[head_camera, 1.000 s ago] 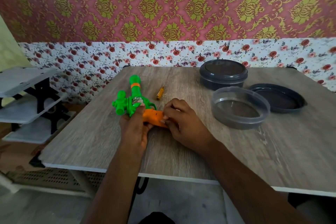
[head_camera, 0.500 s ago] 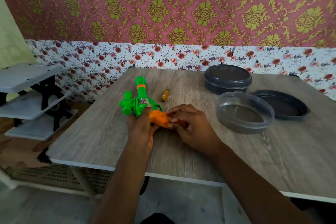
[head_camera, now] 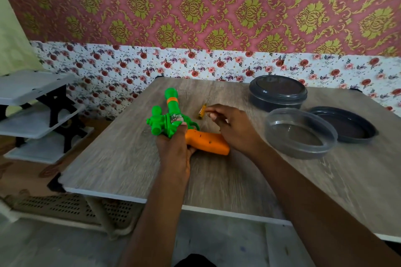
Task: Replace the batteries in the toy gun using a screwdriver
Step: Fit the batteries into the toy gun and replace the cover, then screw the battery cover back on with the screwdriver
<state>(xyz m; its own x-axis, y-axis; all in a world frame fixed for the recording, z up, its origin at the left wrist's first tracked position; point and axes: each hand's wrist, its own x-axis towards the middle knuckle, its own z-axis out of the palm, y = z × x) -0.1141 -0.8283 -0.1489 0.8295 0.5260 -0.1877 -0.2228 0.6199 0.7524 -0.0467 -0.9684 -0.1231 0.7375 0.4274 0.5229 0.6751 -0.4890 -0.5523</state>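
Left hand reaches forward, its grip clamped on the toy gun where the green body meets the orange handle. The gun lies on the counter, barrel pointing away. Right hand is raised, fingers at the yellow screwdriver. Motion blur here, so we cannot tell that grip's state. 1 grey tub is open with its bare bottom showing, and a loose lid sits just beside it. 1 dark tub is lidded.

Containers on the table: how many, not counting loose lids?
2. A dark lidded container sits at the far right of the table. An open translucent container is nearer the camera, with a loose dark lid on its right. None appears hidden.
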